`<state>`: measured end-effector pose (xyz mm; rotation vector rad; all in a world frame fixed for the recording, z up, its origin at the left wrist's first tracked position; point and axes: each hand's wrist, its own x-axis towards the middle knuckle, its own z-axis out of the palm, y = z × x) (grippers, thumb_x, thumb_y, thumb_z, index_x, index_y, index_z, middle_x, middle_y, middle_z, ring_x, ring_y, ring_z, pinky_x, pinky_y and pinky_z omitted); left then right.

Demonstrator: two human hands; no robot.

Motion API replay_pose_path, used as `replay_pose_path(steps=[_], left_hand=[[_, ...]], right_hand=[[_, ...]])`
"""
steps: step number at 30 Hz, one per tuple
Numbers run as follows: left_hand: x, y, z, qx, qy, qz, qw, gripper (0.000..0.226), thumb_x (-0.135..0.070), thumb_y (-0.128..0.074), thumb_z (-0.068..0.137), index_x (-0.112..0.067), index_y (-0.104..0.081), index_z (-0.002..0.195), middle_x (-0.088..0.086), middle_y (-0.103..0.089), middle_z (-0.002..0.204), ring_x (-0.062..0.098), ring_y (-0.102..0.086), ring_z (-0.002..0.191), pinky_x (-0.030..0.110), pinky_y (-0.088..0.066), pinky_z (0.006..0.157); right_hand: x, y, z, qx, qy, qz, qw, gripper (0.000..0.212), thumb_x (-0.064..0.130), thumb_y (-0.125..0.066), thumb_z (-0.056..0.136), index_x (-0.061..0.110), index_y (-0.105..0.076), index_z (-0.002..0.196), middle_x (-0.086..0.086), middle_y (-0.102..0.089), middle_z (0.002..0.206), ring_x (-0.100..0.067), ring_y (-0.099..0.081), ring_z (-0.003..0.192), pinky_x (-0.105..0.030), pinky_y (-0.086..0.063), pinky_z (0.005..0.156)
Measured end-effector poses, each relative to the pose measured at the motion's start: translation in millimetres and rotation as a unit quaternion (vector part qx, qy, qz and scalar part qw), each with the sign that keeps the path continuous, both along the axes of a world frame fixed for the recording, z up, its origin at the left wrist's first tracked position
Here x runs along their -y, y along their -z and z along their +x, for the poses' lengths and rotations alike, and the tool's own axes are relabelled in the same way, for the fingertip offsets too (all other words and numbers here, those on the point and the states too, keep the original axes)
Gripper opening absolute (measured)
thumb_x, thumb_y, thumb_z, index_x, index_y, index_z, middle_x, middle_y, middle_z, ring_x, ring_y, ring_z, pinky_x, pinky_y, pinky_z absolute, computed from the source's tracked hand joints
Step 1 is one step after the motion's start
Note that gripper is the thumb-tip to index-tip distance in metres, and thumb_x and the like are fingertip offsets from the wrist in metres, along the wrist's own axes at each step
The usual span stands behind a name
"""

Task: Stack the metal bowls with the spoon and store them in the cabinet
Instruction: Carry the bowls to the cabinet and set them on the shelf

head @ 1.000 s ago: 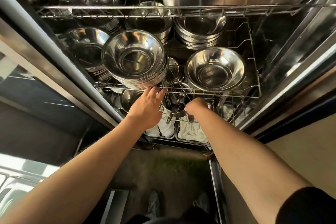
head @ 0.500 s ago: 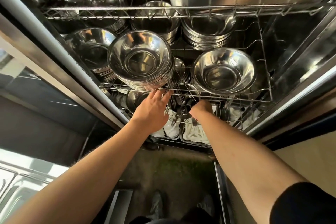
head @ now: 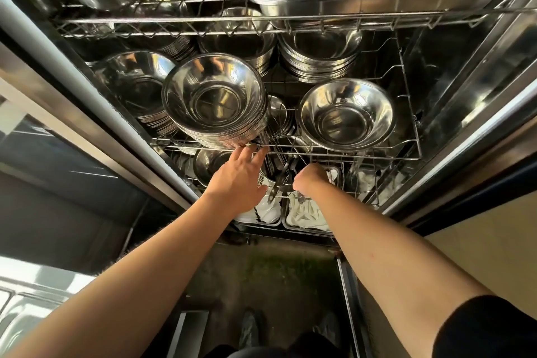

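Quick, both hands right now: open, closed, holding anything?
Left hand: open, fingers spread at the base of the front bowl stack, holding nothing.
Right hand: closed in a fist at the utensils; what it holds cannot be told.

Looking down into an open steel cabinet with wire racks (head: 290, 154) packed with shiny stuff: a tall stack of metal bowls (head: 215, 102) sits front and centre on the middle rack, a shorter bowl stack (head: 345, 113) to its right, more stacks behind and left. The left hand (head: 238, 180) is spread open, fingers (head: 250, 152) touching the rack's front wire right under the tall stack. The right hand (head: 311, 180) is curled into a fist just beside a metal cup of utensils (head: 279, 180), with white-filled trays (head: 305, 212) below.
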<state>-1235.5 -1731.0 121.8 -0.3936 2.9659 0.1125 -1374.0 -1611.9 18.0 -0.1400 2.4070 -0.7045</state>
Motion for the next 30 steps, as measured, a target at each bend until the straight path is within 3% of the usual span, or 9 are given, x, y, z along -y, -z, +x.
replay_pose_path(steps=[3, 6, 12, 15, 20, 23, 27, 30], left_hand=[[-0.3, -1.8, 0.3, 0.002, 0.002, 0.0, 1.0, 0.088, -0.046, -0.059, 0.092, -0.02, -0.006, 0.158, 0.012, -0.023, 0.161, 0.031, -0.012, 0.151, 0.047, -0.04, 0.111], [0.6, -3.5, -0.6, 0.004, -0.003, 0.006, 1.0, 0.088, -0.046, -0.059, 0.091, -0.02, -0.009, 0.158, 0.011, -0.023, 0.161, 0.03, -0.014, 0.15, 0.048, -0.042, 0.109], [-1.9, -12.6, -6.4, 0.007, -0.015, 0.029, 0.999, 0.081, -0.047, -0.06, 0.09, -0.021, -0.02, 0.155, 0.008, -0.034, 0.154, 0.031, -0.028, 0.145, 0.049, -0.046, 0.105], [-4.1, -20.3, -10.6, -0.006, -0.018, 0.037, 0.999, 0.075, -0.048, -0.061, 0.089, -0.02, -0.03, 0.152, 0.009, -0.043, 0.148, 0.033, -0.037, 0.139, 0.048, -0.048, 0.102], [-9.7, -39.3, -24.6, -0.06, 0.014, 0.051, 0.997, 0.065, -0.049, -0.059, 0.091, -0.019, -0.04, 0.146, 0.009, -0.055, 0.137, 0.031, -0.061, 0.113, 0.043, -0.055, 0.088], [-15.3, -49.9, -35.8, -0.086, 0.036, 0.054, 0.994, 0.063, -0.049, -0.059, 0.092, -0.019, -0.041, 0.145, 0.009, -0.058, 0.133, 0.028, -0.067, 0.099, 0.039, -0.056, 0.082], [-22.6, -57.3, -51.7, -0.123, 0.066, 0.057, 0.989, 0.062, -0.049, -0.059, 0.09, -0.02, -0.043, 0.143, 0.006, -0.057, 0.135, 0.027, -0.065, 0.104, 0.038, -0.054, 0.082], [-28.3, -60.0, -65.3, -0.124, 0.078, 0.056, 0.988, 0.069, -0.053, -0.059, 0.089, -0.023, -0.037, 0.147, 0.007, -0.052, 0.14, 0.029, -0.053, 0.124, 0.042, -0.052, 0.093]], right_hand=[[-4.6, -4.4, 3.3, 0.018, -0.022, -0.025, 0.999, 0.019, 0.008, -0.065, 0.087, 0.006, -0.066, 0.106, -0.016, -0.069, 0.114, -0.033, -0.068, 0.107, -0.032, -0.055, 0.078], [-7.6, -8.4, 7.9, 0.018, 0.001, -0.032, 0.999, 0.027, 0.009, -0.075, 0.082, 0.005, -0.071, 0.109, -0.011, -0.073, 0.108, -0.03, -0.073, 0.096, -0.035, -0.061, 0.083], [-34.4, -37.0, 15.3, -0.04, -0.029, -0.063, 0.997, 0.027, 0.015, -0.078, 0.084, 0.008, -0.075, 0.11, -0.009, -0.073, 0.116, -0.026, -0.069, 0.103, -0.026, -0.05, 0.078], [-48.9, -62.1, 24.5, -0.101, -0.091, -0.057, 0.989, 0.023, 0.021, -0.073, 0.087, 0.007, -0.075, 0.106, -0.01, -0.075, 0.107, -0.022, -0.071, 0.085, -0.034, -0.058, 0.077], [-75.6, -107.4, 32.6, -0.159, -0.113, -0.07, 0.978, 0.024, 0.034, -0.071, 0.087, 0.023, -0.072, 0.108, 0.003, -0.072, 0.094, -0.015, -0.069, 0.08, -0.03, -0.057, 0.07], [-90.6, -130.0, 34.5, -0.203, -0.134, -0.054, 0.969, 0.027, 0.035, -0.07, 0.089, 0.022, -0.071, 0.112, 0.004, -0.07, 0.106, -0.015, -0.067, 0.091, -0.032, -0.056, 0.078], [-106.1, -151.8, 31.6, -0.275, -0.141, -0.055, 0.95, 0.027, 0.03, -0.069, 0.091, 0.018, -0.071, 0.115, 0.0, -0.067, 0.11, -0.017, -0.065, 0.101, -0.035, -0.054, 0.087], [-116.0, -164.2, 20.1, -0.323, -0.131, -0.035, 0.937, 0.035, 0.032, -0.071, 0.091, 0.018, -0.067, 0.122, 0.0, -0.063, 0.118, -0.017, -0.061, 0.109, -0.033, -0.052, 0.09]])
